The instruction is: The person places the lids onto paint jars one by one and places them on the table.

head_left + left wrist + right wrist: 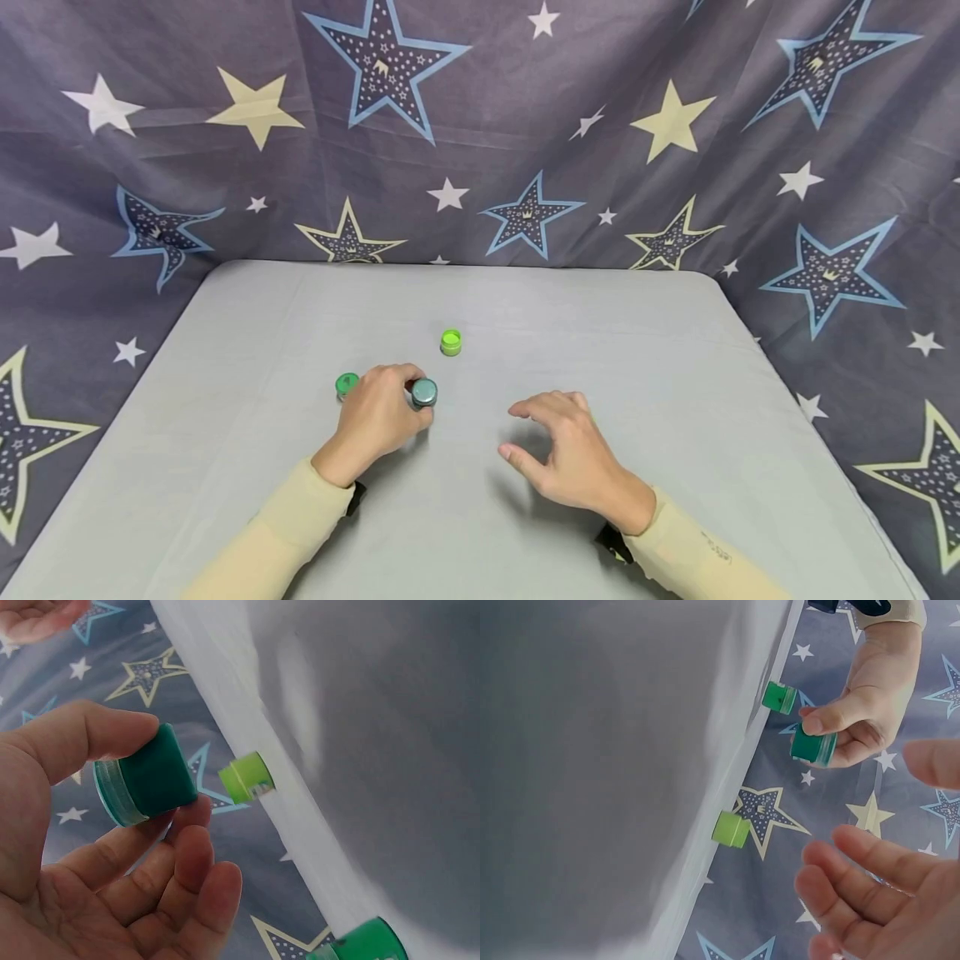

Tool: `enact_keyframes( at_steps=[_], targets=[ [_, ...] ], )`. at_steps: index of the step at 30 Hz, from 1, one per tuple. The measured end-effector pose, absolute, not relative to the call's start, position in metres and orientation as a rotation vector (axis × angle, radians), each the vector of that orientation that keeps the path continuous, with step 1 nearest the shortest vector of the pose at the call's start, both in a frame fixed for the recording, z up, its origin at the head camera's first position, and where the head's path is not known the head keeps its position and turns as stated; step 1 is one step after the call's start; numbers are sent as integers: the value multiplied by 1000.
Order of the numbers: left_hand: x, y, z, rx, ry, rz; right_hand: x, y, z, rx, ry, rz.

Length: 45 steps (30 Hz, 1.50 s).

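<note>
My left hand [377,417] pinches a small teal jar [154,776] between thumb and fingers, its paler lid facing up in the head view. Whether the jar touches the table is hard to tell. Just to the left of that hand stands a green jar [347,382] with a dark mark on top, partly hidden by the hand in the head view. A lime-green jar [451,342] stands farther back, a little to the right of the teal one. My right hand [566,454] hovers over the table to the right, thumb and fingers spread apart, with nothing between them.
All the jars are on a table with a light grey cloth [637,350]. Behind and beside it hangs a dark curtain [480,142] printed with stars. A dark band [615,542] is on the right wrist, below the beige sleeve [697,550].
</note>
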State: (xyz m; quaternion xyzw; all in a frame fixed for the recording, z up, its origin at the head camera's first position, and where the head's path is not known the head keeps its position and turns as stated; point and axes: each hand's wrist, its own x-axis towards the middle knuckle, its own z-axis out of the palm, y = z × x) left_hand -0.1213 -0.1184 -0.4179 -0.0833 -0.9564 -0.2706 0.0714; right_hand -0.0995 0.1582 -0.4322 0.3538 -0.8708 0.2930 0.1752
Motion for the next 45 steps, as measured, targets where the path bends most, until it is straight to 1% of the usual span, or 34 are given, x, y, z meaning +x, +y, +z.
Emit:
enact_keyframes(
  at_steps=[14,23,34,45],
  targets=[
    [-147,-129,-421,-199,-3059,-717,-108,173,-428,930,-2511,742],
    [-159,-129,-424,-234,-3096,-638,-114,181,-427,900,-2518,714],
    [-161,-128,-429,-269,-3090,-553,-117,187,-427,867,-2548,697],
    [-153,-124,-428,-266,-3005,-563,-118,190,-426,846,-2568,691]
  ],
)
